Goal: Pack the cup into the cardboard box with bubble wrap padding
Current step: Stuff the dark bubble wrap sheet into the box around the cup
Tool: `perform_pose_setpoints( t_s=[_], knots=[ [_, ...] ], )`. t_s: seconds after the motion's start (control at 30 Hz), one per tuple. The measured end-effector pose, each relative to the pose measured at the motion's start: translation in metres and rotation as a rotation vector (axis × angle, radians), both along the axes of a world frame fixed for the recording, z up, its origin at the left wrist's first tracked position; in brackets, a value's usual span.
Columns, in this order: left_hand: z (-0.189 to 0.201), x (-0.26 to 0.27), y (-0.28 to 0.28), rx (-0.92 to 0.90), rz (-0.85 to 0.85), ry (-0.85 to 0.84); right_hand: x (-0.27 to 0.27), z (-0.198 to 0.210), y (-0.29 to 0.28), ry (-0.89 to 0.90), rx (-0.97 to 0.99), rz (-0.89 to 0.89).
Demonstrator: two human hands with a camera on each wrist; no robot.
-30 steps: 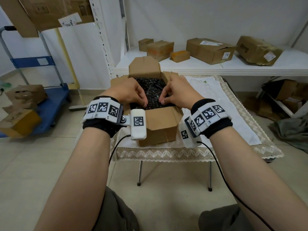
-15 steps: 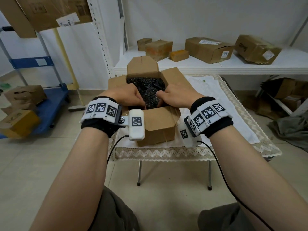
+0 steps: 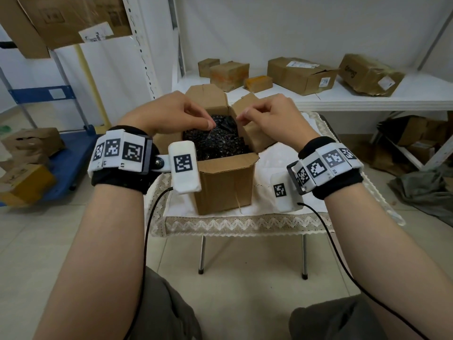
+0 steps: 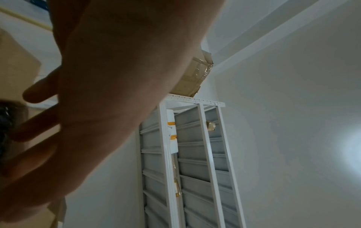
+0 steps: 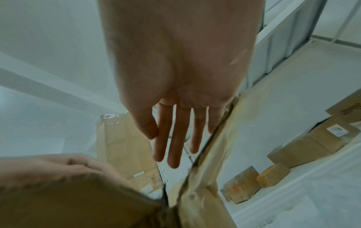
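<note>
An open cardboard box (image 3: 226,185) stands on a small table, its flaps up. Black bubble wrap (image 3: 215,141) fills it to the rim. No cup shows; whatever lies under the wrap is hidden. My left hand (image 3: 196,116) hovers just above the box's left side, fingers loosely bent and holding nothing. Above the right side floats my right hand (image 3: 255,114), beside the right flap. In the right wrist view my right hand (image 5: 175,138) has straight fingers next to the flap (image 5: 215,154). In the left wrist view my left hand (image 4: 39,123) is by the wrap (image 4: 3,120).
The table wears a white lace-edged cloth (image 3: 282,168). Behind it a white shelf (image 3: 367,99) carries several cardboard boxes. A blue cart (image 3: 61,163) with boxes stands to the left. More boxes and a grey cloth (image 3: 429,192) lie at the right.
Both hands were pressing down on the bubble wrap inside the box; they have lifted off it and now hover above the opening. The side flaps stand more upright.
</note>
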State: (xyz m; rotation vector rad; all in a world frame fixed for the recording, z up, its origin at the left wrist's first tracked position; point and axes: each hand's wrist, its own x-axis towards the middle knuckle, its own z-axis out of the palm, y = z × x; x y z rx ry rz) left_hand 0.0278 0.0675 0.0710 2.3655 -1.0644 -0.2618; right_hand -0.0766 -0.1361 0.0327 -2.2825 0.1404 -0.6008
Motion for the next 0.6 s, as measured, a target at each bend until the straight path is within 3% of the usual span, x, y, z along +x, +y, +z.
perform_pose_setpoints(
  t_s=[0.17, 0.27, 0.4, 0.6],
  knots=[
    [0.007, -0.021, -0.022, 0.022, -0.032, -0.011, -0.014, 0.004, -0.020, -0.115, 0.134, -0.141],
    [0.010, -0.041, -0.039, 0.198, -0.105, 0.016, -0.024, 0.002, -0.040, -0.080, 0.199, -0.254],
    [-0.001, -0.056, -0.057, 0.441, -0.162, 0.061, -0.035, -0.010, -0.061, 0.176, 0.377, -0.162],
    [-0.012, -0.048, -0.061, 0.468, -0.097, -0.079, -0.042, -0.009, -0.053, 0.152, 0.649, 0.024]
  ],
)
